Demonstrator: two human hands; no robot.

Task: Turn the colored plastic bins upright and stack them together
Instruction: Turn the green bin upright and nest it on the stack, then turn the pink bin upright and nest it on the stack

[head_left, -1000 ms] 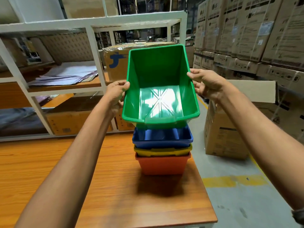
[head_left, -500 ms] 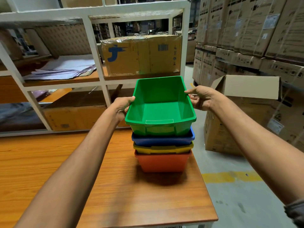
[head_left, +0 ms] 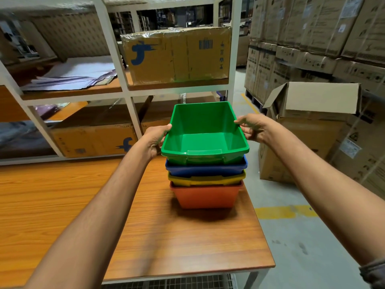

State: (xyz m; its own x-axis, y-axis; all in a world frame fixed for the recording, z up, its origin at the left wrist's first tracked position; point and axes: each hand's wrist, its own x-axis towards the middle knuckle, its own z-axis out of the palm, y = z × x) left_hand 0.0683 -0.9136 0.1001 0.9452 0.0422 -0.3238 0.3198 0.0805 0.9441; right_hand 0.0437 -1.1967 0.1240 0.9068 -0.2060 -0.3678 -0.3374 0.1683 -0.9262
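Head view: green bin [head_left: 205,126] upright on top of the stack, task looks all but done.
The left grip [head_left: 155,138] and right grip [head_left: 253,129] each curl round a side rim of the green bin. It sits nested in the blue bin [head_left: 206,168], which sits over the yellow bin [head_left: 206,180] and orange bin [head_left: 206,197], at the desk's [head_left: 145,226] far right corner. All four are upright and no loose bin is in view. Likely left: let go, maybe press it down. I cannot tell if it is fully seated.
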